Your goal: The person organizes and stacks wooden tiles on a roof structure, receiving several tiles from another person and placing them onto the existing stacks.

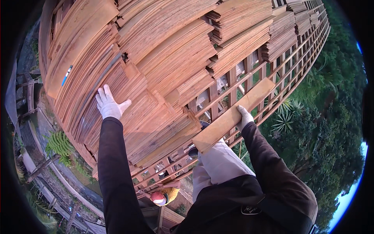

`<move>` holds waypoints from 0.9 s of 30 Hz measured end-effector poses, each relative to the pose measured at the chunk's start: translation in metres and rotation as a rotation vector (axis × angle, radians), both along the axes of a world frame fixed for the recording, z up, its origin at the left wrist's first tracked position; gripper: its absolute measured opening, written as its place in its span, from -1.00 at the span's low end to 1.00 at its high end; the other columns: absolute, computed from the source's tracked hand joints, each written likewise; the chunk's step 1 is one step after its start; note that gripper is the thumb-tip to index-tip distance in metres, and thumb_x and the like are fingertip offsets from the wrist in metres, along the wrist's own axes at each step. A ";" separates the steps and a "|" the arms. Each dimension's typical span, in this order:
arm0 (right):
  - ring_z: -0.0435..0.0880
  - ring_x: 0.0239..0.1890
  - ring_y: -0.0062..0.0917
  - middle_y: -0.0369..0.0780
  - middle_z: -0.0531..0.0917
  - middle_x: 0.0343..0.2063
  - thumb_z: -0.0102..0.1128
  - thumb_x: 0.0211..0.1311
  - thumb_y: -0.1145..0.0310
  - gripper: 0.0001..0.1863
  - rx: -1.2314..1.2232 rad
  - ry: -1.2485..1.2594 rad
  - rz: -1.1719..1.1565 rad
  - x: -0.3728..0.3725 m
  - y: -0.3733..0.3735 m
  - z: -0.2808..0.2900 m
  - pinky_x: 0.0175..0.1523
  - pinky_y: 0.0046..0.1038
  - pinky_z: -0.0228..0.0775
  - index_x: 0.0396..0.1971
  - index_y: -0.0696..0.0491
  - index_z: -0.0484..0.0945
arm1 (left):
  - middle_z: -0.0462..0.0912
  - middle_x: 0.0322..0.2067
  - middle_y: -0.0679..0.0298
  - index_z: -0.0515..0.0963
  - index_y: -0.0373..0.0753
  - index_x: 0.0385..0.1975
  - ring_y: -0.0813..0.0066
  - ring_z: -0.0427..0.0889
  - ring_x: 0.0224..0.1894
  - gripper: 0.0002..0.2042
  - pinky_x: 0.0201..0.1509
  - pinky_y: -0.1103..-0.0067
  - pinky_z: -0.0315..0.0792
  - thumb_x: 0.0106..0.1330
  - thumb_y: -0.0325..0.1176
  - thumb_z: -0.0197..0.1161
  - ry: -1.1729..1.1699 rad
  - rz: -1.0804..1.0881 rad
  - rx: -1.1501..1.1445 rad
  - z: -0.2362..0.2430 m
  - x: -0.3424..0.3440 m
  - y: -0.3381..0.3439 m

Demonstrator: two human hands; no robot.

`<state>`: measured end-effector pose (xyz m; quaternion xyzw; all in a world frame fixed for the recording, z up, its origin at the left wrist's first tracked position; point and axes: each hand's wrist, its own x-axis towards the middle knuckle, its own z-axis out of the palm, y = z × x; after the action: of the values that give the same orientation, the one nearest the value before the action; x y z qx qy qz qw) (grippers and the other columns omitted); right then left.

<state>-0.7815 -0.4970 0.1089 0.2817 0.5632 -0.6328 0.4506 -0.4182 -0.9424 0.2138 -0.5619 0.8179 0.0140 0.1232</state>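
My left hand [110, 104], in a white glove, lies flat with fingers spread on the laid wooden shingles [156, 58] of a roof. My right hand [244, 117], also gloved, grips a long loose wooden shingle [233, 115] near its middle. That shingle lies across the bare wooden battens [272, 74] at the lower edge of the shingled area. My dark sleeves and light trousers show at the bottom of the head view.
Stacks of shingles [241, 27] rest higher on the roof. The open batten frame runs to the right edge, with gaps down to the ground. A person in a red cap [161, 197] stands below. Trees [331, 117] and ferns [58, 144] surround the roof.
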 end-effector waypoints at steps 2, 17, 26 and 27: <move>0.62 -0.01 -0.27 -0.16 0.64 -0.08 0.31 0.25 0.32 -0.63 0.090 0.032 -0.062 -0.024 0.001 -0.034 0.20 -0.10 0.44 0.00 0.09 0.49 | -0.11 0.47 -0.11 -0.11 -0.11 0.50 -0.28 -0.13 0.48 0.26 0.45 -0.10 -0.08 -0.18 0.19 0.57 0.116 -0.015 -0.080 -0.024 0.003 0.004; 0.71 -0.24 -0.31 -0.10 0.70 -0.22 0.50 0.01 0.40 -0.51 0.380 0.491 0.020 -0.115 -0.083 -0.226 -0.10 -0.29 0.63 -0.06 0.28 0.56 | -0.05 0.46 -0.16 -0.03 -0.30 0.47 -0.24 -0.14 0.49 -0.05 0.50 0.01 -0.22 0.24 0.19 0.21 0.187 -0.120 -0.433 -0.100 0.017 0.002; 0.65 -0.04 -0.27 0.04 0.61 -0.05 0.65 -0.19 0.20 -0.11 0.586 0.425 0.083 -0.043 -0.104 -0.249 -0.01 -0.32 0.60 0.08 0.38 0.33 | -0.07 0.45 -0.22 -0.05 -0.36 0.46 -0.25 -0.16 0.48 -0.02 0.51 0.00 -0.27 0.22 0.15 0.24 0.185 -0.139 -0.435 -0.099 0.021 0.002; 0.66 -0.04 -0.27 0.04 0.62 -0.04 0.64 -0.18 0.20 -0.10 0.634 0.460 0.113 -0.042 -0.108 -0.249 0.00 -0.33 0.59 0.09 0.38 0.33 | -0.07 0.45 -0.22 -0.05 -0.36 0.46 -0.25 -0.15 0.48 -0.03 0.51 0.00 -0.26 0.22 0.14 0.24 0.182 -0.139 -0.432 -0.098 0.021 0.004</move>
<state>-0.8234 -0.6046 -0.1397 0.2261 0.8317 -0.4481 0.2373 -0.3967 -0.9387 0.1162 -0.5140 0.8463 -0.1192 -0.0733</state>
